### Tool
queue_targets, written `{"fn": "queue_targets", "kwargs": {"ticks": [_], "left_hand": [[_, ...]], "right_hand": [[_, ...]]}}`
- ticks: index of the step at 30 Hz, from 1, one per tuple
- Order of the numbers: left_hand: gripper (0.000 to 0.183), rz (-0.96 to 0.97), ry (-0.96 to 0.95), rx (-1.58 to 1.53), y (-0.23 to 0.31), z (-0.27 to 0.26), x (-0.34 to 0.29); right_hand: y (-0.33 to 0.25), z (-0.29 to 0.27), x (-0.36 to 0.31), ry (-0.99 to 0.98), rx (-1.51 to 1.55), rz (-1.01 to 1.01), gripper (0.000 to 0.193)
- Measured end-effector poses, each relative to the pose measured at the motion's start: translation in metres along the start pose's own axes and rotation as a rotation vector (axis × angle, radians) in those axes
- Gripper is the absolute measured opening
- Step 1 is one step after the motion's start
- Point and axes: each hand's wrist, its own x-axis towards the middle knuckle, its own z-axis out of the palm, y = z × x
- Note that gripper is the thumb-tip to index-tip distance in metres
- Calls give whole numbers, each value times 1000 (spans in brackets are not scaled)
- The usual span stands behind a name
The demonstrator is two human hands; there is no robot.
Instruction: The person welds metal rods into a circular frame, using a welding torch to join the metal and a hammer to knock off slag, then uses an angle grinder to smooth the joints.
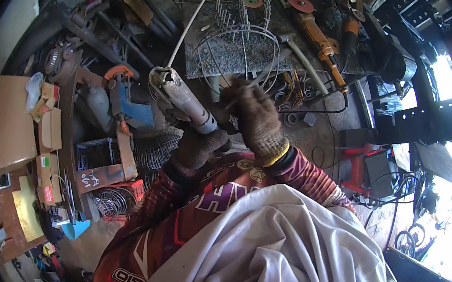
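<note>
My left hand [194, 151], in a brown knit glove, is closed around a grey metal tube [185, 102] with small holes near its lower end. The tube tilts up to the left, and its upper end is jagged. My right hand [258, 114], gloved alike with a yellow cuff edge, is raised just right of the tube's lower end. Its fingers look curled but are smeared by motion; whether they grip anything is unclear. Thin wire hoops [244, 30] rise just beyond it. A long pale rod or cable [187, 28] runs up from behind the tube's top.
An angle grinder [318, 40], a hammer [304, 63] and upright drill bits [232, 13] are on the far bench [198, 62]. Left are a blue-and-orange clamp-like tool [125, 96], cardboard boxes [14, 117] and wire coils [110, 200]. A red-and-black machine [365, 171] stands right.
</note>
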Motion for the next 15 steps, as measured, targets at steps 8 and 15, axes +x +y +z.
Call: {"fn": "queue_targets", "kwargs": {"ticks": [8,15], "left_hand": [[27,231,383,-163,-32,-42,-44],[31,438,148,-80,76,-47,1]], "right_hand": [[0,-64,-65,302,-93,115,37],[-45,-34,-66,253,-351,52,42]]}}
